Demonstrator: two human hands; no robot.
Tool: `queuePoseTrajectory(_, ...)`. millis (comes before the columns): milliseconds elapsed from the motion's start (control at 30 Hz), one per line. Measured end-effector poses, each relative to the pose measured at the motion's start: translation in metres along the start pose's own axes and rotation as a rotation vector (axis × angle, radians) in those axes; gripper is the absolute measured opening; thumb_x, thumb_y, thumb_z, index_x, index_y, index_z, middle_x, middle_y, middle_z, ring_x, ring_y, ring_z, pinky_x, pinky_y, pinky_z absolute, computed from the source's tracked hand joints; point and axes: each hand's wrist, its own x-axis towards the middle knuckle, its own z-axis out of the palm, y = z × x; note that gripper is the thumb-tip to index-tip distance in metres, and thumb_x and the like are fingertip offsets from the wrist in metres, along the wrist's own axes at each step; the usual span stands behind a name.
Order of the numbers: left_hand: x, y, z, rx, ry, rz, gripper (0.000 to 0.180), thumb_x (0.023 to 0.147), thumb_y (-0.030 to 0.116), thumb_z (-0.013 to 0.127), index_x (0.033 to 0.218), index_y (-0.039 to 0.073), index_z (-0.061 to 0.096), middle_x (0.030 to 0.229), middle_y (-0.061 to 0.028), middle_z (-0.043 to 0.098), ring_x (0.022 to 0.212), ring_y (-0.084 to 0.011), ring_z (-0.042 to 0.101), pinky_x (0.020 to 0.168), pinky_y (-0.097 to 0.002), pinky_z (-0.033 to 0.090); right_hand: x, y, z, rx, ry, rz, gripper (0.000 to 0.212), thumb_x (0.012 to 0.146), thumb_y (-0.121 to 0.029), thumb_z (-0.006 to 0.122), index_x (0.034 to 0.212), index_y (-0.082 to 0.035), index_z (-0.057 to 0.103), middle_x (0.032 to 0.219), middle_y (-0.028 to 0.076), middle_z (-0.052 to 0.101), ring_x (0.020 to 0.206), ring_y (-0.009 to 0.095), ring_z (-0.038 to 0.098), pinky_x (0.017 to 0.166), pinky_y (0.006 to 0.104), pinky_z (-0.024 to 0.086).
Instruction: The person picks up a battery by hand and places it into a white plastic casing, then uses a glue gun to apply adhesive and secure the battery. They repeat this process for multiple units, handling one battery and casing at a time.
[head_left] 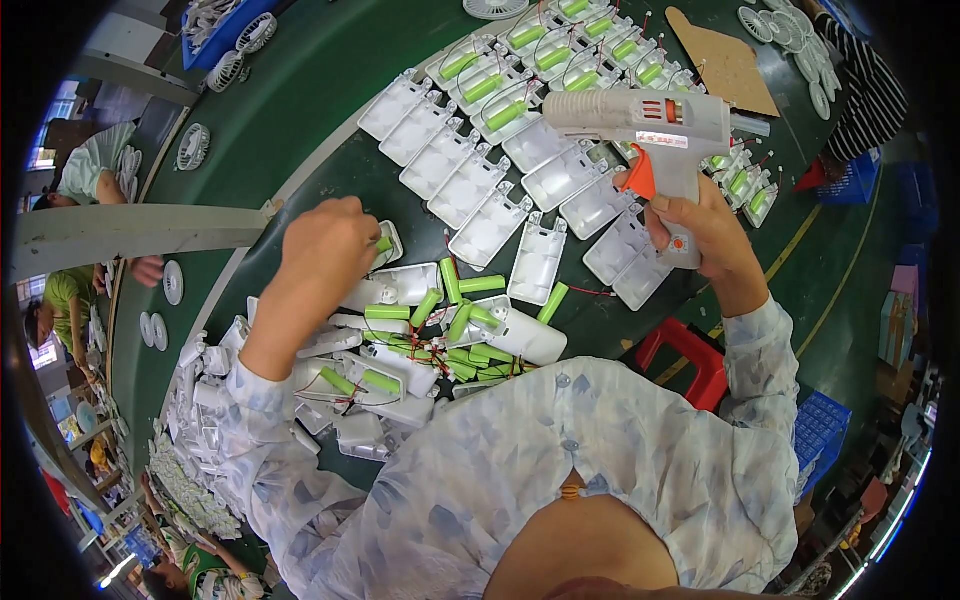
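My right hand [705, 230] is wrapped round the grip of a white glue gun [640, 118] with an orange trigger [640, 175]; its nozzle end points left above the rows of white plastic housings [440, 160]. My left hand [325, 245] is closed over the left of the table, its fingertips mostly hidden from this view. Beside its knuckles is a small white housing [393, 250] with a green battery cell [383, 244] in it. Nearer me lies a loose pile of green cells [460, 325] with red and black wires, among more white housings [530, 335].
Far back, several housings hold green cells [550, 58]. A brown board [720, 65] lies at the back right. A pale post [150, 230] juts in from the left. On the right are a red stool [685, 365] and a blue crate [822, 430]. Other people sit at left.
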Motion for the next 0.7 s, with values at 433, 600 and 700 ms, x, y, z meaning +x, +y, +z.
queuePoseTrajectory(433,0.009,-0.004,-0.044,-0.553,-0.155,-0.317,0.015,0.074,0.003,0.063,0.088,0.000,0.057,0.077,-0.0082,0.063,0.073,-0.0170,0.065,0.065,-0.0320,0.048,-0.024,0.001,-0.004,-0.097,0.004,0.099,0.035,0.086,-0.024,0.066,0.111,0.001,0.062,0.072,0.004,0.058,0.055,0.011,0.051,0.053,0.0262,0.040)
queuePoseTrajectory(600,0.014,-0.048,-0.002,-1.250,0.214,-0.389,0.009,0.084,0.001,0.065,0.086,0.002,0.056,0.078,-0.0010,0.061,0.071,-0.0079,0.059,0.063,-0.0248,0.048,-0.024,-0.003,0.003,-0.141,-0.032,0.108,0.033,0.087,-0.023,0.066,0.109,0.000,0.062,0.066,0.002,0.054,0.053,0.011,0.049,0.052,0.0262,0.039)
queuePoseTrajectory(700,0.017,-0.058,0.016,-0.435,0.062,-0.477,0.018,0.082,0.005,0.072,0.096,0.005,0.061,0.079,-0.0053,0.065,0.073,-0.0161,0.065,0.065,-0.0309,0.051,-0.025,0.002,-0.003,-0.140,-0.014,0.121,0.030,0.087,-0.021,0.066,0.108,0.000,0.061,0.069,0.003,0.055,0.053,0.011,0.049,0.051,0.0270,0.039)
